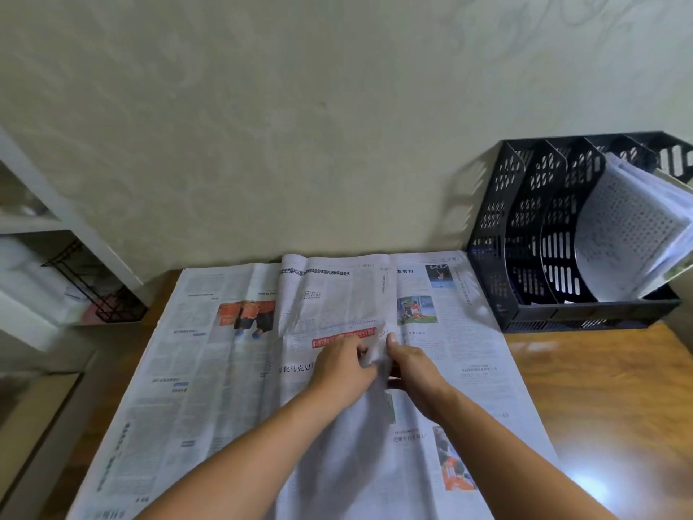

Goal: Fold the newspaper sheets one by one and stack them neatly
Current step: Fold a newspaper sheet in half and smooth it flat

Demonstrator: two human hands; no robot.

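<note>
Room: pale patterned wall behind a wooden surface [607, 399]; I see white shelving [56, 227] off its left edge.
Newspaper [195, 369]: spread open and flat, covering the surface from the far edge to the near edge and most of its width.
Top sheet [337, 294]: narrower piece lying along the middle of the spread, creased and bunched where my hands meet.
Left hand [343, 373]: fingers curled, gripping the bunched top sheet mid-surface.
Right hand [412, 365]: just beside the left, thumb forward, fingers pinching the same crease from the right.
Rack [525, 234]: black perforated file holder at the far right corner, touching the newspaper's far right edge.
Papers [630, 234]: curved sheets leaning in the rack's right-hand slot.
</note>
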